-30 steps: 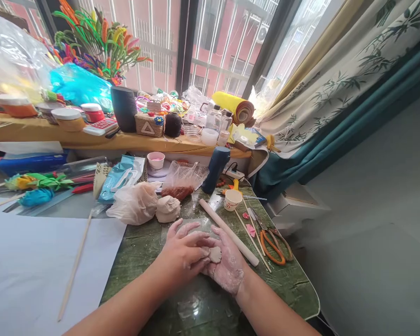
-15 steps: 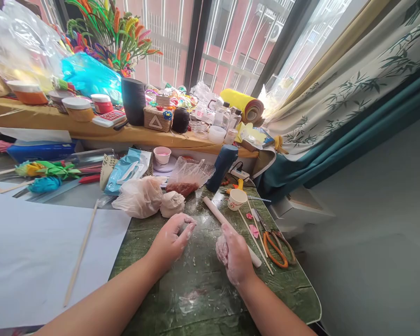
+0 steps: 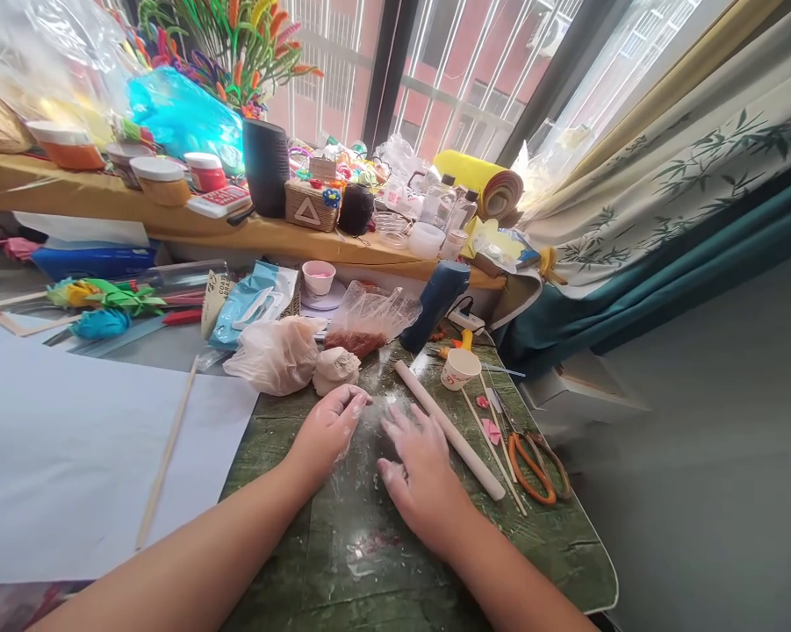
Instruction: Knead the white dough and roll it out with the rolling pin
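My left hand (image 3: 329,432), dusted with white clay residue, has its thumb and fingers pressed together just in front of a lump of pale clay (image 3: 336,370). Whatever it may pinch is too small or hidden to make out. My right hand (image 3: 425,478) is palm down over the table, fingers apart and whitened, with nothing seen in it. Close to its right side lies a pale rolling pin (image 3: 449,430), set diagonally on the dark green tabletop (image 3: 276,544). Streaks of white residue mark the table between and below both hands.
Scissors (image 3: 532,470) with orange handles and thin sticks (image 3: 487,426) lie at the right, near a paper cup (image 3: 461,369). Behind are a plastic bag (image 3: 273,355), a bag of reddish-brown material (image 3: 362,329) and a dark blue cylinder (image 3: 435,305). White paper (image 3: 92,456) covers the left.
My right hand has turned from a closed, sideways pose to palm down with fingers spread. My left thumb and fingers have come together. The view has shifted slightly.
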Demonstrator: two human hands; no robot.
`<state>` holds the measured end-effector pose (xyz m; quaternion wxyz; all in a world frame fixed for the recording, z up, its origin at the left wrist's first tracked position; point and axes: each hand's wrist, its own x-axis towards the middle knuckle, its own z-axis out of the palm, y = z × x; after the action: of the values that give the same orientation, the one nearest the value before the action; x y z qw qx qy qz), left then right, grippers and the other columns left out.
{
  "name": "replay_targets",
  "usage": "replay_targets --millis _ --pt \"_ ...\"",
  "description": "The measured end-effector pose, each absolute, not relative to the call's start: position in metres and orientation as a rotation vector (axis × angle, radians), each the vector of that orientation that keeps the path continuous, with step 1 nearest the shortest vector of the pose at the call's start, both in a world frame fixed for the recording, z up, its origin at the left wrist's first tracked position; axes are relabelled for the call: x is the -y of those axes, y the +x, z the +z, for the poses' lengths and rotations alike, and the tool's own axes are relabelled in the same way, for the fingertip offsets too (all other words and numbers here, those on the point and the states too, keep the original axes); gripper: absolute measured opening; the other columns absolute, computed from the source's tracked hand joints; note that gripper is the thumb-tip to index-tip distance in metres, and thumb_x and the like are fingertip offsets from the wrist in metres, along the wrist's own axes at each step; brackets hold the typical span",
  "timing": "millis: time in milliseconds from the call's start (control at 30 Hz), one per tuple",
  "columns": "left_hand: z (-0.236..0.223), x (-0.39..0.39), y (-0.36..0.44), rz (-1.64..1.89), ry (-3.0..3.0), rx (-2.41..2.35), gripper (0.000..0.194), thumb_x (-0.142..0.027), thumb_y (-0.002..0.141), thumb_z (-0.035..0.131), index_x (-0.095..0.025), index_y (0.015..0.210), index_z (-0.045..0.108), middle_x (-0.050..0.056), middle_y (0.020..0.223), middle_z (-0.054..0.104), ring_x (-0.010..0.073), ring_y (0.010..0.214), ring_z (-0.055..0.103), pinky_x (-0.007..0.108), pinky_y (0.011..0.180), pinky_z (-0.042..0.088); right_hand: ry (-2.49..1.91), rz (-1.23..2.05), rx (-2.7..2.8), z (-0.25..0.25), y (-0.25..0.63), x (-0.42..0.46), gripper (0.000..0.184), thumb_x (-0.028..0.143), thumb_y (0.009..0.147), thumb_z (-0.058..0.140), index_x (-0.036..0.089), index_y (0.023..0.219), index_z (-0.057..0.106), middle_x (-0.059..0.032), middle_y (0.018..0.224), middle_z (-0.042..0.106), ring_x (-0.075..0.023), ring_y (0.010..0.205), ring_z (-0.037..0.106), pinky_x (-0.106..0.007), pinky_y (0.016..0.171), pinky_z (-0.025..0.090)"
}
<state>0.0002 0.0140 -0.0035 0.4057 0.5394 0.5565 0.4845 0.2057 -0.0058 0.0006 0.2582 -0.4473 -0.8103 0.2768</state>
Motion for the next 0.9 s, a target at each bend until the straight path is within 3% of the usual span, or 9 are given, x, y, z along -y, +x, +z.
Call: replay_targets --millis 100,200,267,333,567,767,900 --pt "-0.006 -0.013 0.002 1.216 1.355 -1.411 0.031 -0.044 0.094 0.051 -0.020 0.091 0.070 0.004 0.092 0.073 0.0234 0.091 0.065 0.033 0.085 0.050 -1.150 0.534 2.178 0.002 0.214 0.002 0.042 0.038 0.096 0.058 0.024 0.136 0.060 -0.0133 0.143 0.060 -0.0360 0.135 0.050 -0.059 0.113 0.039" --pt "-0.008 -0.013 0.003 1.214 1.357 -1.426 0.031 -0.045 0.095 0.051 -0.021 0.091 0.070 0.003 0.092 0.072 0.0230 0.091 0.064 0.032 0.084 0.050 -1.043 0.503 1.975 0.031 0.215 -0.012 0.023 0.033 0.103 0.046 0.023 0.107 0.066 -0.0082 0.108 0.068 -0.0250 0.104 0.063 -0.041 0.092 0.050" --pt "-0.008 -0.013 0.004 1.224 1.338 -1.440 0.030 -0.045 0.095 0.051 -0.021 0.090 0.070 0.003 0.091 0.072 0.0227 0.090 0.064 0.032 0.084 0.050 -1.006 0.502 1.917 0.051 0.203 -0.021 0.026 0.030 0.104 0.042 0.023 0.087 0.060 -0.0030 0.086 0.060 -0.0200 0.082 0.058 -0.035 0.077 0.048" --pt "-0.007 -0.013 0.004 1.252 1.292 -1.451 0.029 -0.044 0.094 0.053 -0.021 0.088 0.069 0.003 0.088 0.071 0.0228 0.089 0.064 0.032 0.084 0.049 -0.982 0.499 1.939 0.062 0.184 -0.026 0.030 0.030 0.105 0.040 0.023 0.078 0.052 0.0006 0.076 0.051 -0.0178 0.072 0.050 -0.033 0.071 0.043" --pt "-0.012 -0.011 0.004 1.501 0.914 -1.405 0.029 -0.044 0.095 0.053 -0.021 0.078 0.058 0.000 0.079 0.059 0.0186 0.079 0.057 0.028 0.077 0.048 -1.227 0.162 2.367 0.004 0.141 -0.034 0.026 0.034 0.105 0.040 0.022 0.085 0.052 -0.0049 0.085 0.056 -0.0229 0.078 0.048 -0.037 0.072 0.037" --pt "-0.013 -0.012 0.009 1.567 0.794 -1.392 0.026 -0.039 0.098 0.050 -0.022 0.078 0.055 -0.001 0.077 0.054 0.0160 0.075 0.051 0.025 0.074 0.044 -1.349 -0.119 2.518 -0.024 0.138 -0.041 0.012 0.021 0.098 0.047 0.022 0.087 0.053 -0.0085 0.087 0.057 -0.0265 0.079 0.045 -0.041 0.071 0.032" --pt "-0.015 -0.012 0.009 1.579 0.832 -1.408 0.026 -0.038 0.098 0.049 -0.022 0.078 0.054 -0.002 0.077 0.052 0.0163 0.075 0.049 0.026 0.075 0.043 -1.273 -0.095 2.548 -0.024 0.131 -0.041 0.012 0.011 0.091 0.050 0.022 0.088 0.055 -0.0088 0.088 0.058 -0.0265 0.080 0.045 -0.042 0.073 0.033"
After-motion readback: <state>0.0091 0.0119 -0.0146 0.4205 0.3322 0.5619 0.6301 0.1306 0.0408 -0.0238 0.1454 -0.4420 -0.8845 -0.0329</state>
